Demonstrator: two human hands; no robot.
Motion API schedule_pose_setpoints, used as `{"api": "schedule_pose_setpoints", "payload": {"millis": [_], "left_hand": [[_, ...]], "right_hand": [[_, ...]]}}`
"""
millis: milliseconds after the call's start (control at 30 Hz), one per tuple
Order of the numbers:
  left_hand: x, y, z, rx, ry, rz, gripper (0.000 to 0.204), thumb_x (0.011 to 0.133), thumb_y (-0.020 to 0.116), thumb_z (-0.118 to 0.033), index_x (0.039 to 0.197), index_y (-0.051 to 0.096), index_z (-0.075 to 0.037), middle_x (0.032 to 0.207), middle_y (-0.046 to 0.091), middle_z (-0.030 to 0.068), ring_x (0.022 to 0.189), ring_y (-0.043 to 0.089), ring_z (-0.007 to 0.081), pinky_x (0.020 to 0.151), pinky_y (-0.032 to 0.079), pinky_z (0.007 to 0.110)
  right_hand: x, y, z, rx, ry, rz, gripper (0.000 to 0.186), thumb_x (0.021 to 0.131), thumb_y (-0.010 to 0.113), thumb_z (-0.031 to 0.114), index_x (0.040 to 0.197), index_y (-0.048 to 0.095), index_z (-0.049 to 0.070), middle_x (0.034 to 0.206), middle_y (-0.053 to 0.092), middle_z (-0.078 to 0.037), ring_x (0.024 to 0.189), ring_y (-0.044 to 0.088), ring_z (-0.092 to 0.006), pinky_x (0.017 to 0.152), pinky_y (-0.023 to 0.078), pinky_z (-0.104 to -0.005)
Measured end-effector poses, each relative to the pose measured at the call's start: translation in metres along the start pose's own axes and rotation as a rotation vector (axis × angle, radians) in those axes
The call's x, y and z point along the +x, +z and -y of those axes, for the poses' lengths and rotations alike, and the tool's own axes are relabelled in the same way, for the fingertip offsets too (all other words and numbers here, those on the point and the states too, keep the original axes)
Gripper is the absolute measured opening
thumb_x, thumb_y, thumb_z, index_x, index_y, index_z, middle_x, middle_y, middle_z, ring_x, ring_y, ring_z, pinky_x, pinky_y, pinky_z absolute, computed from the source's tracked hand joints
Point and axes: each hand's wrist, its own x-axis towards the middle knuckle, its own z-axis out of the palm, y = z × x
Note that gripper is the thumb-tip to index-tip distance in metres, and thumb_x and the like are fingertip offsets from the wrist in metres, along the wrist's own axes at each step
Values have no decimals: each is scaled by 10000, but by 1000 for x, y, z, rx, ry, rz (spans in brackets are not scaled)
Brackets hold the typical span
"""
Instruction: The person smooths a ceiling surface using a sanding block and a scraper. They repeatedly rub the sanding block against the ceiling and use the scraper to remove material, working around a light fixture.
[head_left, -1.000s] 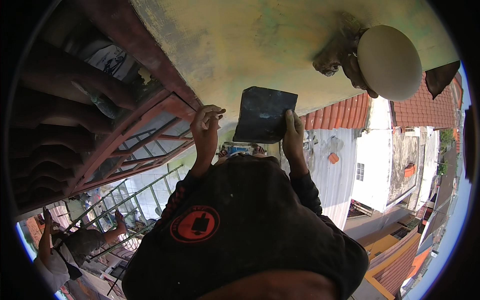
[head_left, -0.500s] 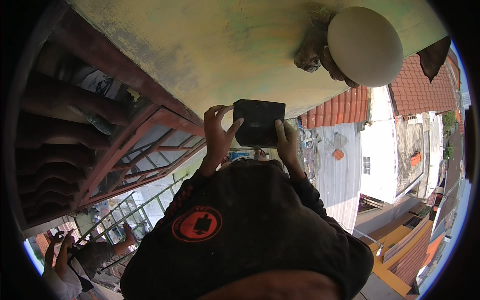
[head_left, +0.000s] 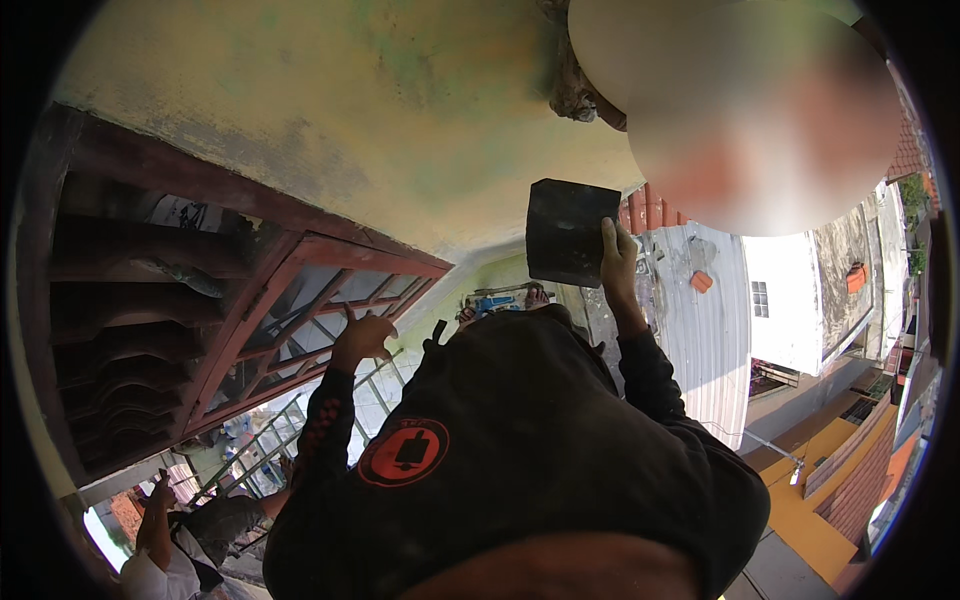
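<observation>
My right hand (head_left: 618,262) grips the right edge of a flat, squarish black piece with clipped corners (head_left: 572,235), its thumb lying on the face. I cannot tell what kind of thing it is. The piece is held up close to the yellowish wall (head_left: 400,120). Away from it, my left hand (head_left: 362,338) is open with its fingers apart, holding nothing. It is seen in front of the red-brown window frame (head_left: 330,290), and I cannot tell whether it touches the frame.
A large rounded pale shape (head_left: 750,110), partly blurred, covers the upper right. Wavy dark tiles (head_left: 140,300) show at left. Below are a green metal railing or ladder (head_left: 260,450) and a person (head_left: 165,545). Corrugated roofing (head_left: 700,330) lies low to the right.
My left hand has let go of the black piece and moved down and left. My right hand has carried the piece to the right. The view has shifted.
</observation>
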Motion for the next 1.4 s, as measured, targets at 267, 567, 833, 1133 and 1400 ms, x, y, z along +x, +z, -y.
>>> {"api": "schedule_pose_setpoints", "payload": {"millis": [267,567,833,1133,1400], "left_hand": [[34,-338,-254,-847,1131,-201,743,914,610,-633,1476,541,-151,1561,417,211,1500,291,425,1204,135,634],[106,-335,-253,-544,737,212,526,967,654,-392,1394,598,-92,1202,717,149,1211,613,375,1149,279,618],[105,-302,-322,-630,1001,435,576,937,688,-410,1415,587,-104,1372,630,102,1333,528,295,1187,292,527],[69,-213,-135,-1125,-106,-423,449,1000,607,-454,1138,666,-31,796,670,122,588,650,126,578,509,272],[66,-185,-142,-1299,-39,-633,424,1052,530,-364,1054,642,45,826,592,26,786,590,95,735,503,285]], "right_hand": [[-12,-38,-82,57,240,-241,443,1086,490,315,1240,645,-70,1093,710,-117,951,626,-166,868,488,-310],[-26,-32,-118,-237,136,-193,473,1060,542,381,1227,654,-47,1082,704,-109,935,625,-172,870,497,-334],[-25,-3,-115,-128,249,-5,401,1078,524,339,1109,677,-30,983,687,-57,859,591,-121,790,494,-289],[-38,22,-31,133,168,156,346,1091,499,297,1077,664,-7,980,652,8,881,559,-63,796,472,-255],[-8,104,15,78,64,638,351,1061,545,254,1241,620,-37,1035,697,-56,930,637,-139,853,503,-294]]}}
